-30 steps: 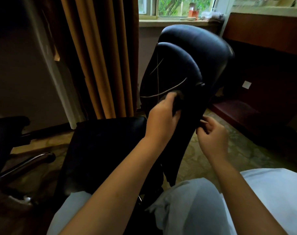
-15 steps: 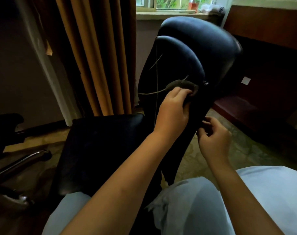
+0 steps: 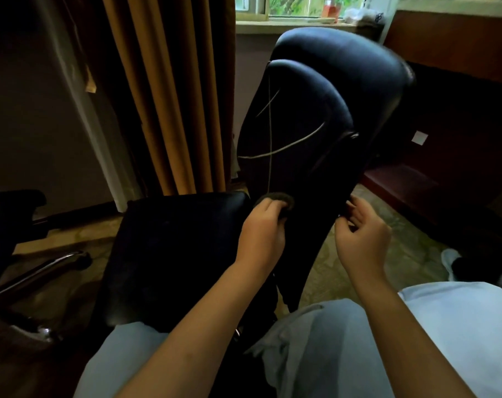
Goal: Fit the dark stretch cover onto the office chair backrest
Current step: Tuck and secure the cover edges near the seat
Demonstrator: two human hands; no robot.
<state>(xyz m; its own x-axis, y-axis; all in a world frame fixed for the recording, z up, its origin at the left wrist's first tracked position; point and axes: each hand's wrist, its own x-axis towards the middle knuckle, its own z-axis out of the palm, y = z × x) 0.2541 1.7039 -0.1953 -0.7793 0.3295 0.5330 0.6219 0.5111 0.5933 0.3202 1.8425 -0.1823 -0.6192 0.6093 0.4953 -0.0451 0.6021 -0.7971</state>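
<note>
Cover (image 3: 295,124) now sits lower on the backrest (image 3: 344,58), left hand (image 3: 261,234) gripping its bunched hem, right hand (image 3: 361,237) pinching its side.

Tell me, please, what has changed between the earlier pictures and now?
The left hand, gripping the bunched hem of the cover, has pulled it down the backrest, from high up to about level with the seat. The right hand still pinches the cover at the backrest's right edge, roughly where it was. Neither hand has let go.
</note>
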